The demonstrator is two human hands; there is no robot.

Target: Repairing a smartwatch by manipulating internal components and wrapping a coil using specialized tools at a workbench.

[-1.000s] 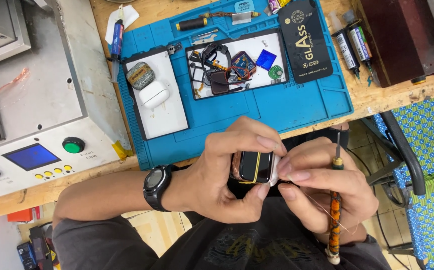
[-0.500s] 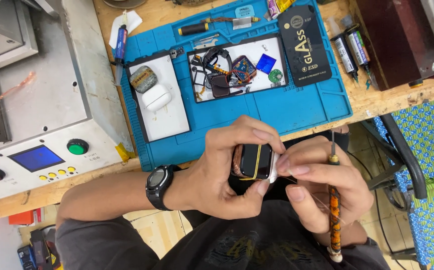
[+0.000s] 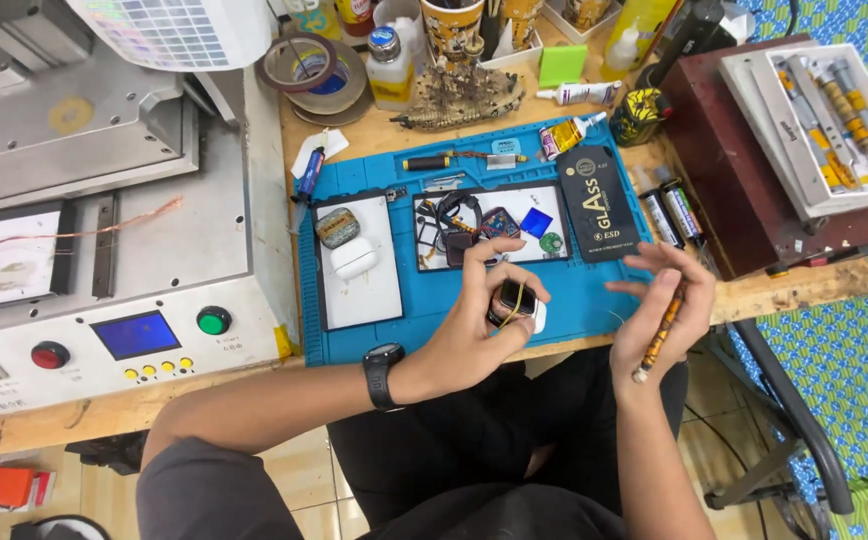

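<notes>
small dark watch body [image 3: 510, 298] is being held above the blue mat's [image 3: 594, 305] front edge | left hand [image 3: 479, 320] is closing its fingers around it, tilting its face up for viewing | right hand [image 3: 666, 305] is curling loosely around a striped tool [image 3: 660, 335], just beside, keeping it ready | bench [image 3: 794, 285] is carrying the mat

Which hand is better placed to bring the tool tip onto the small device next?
Right. The right hand already holds the slim striped tool, off to the side of the small dark device. The left hand is taken up gripping that device above the blue mat, so it likely serves best as the steadying hand.
</notes>
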